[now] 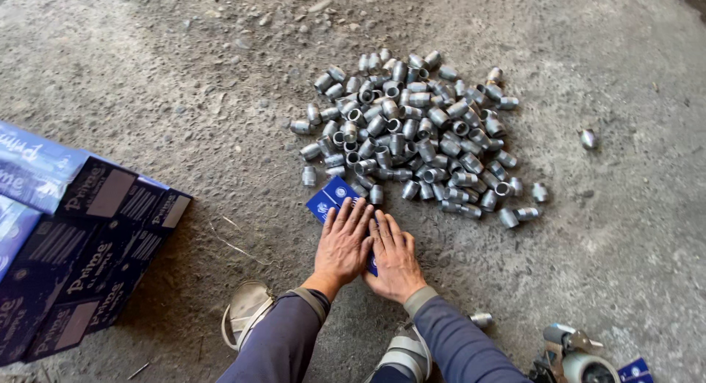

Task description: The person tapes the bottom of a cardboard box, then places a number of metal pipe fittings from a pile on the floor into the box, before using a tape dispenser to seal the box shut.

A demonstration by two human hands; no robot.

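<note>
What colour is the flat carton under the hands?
Blue carton, with white round marks, seen in the head view.

both hands, the left hand (pixel 340 243) beside the right hand (pixel 395 256), lie flat on a small blue flat cardboard box (pixel 332 197) on the rough grey concrete floor (pixel 184 103). just beyond it lies a heap of short grey metal pipe fittings (pixel 415 133). stacked dark blue cartons (pixel 70 236) sit far left; a tape dispenser (pixel 577 357) lies lower right.

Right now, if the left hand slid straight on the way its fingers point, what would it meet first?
Likely the fitting at the near edge of the pile, just beyond the left hand and the blue box under it.
</note>
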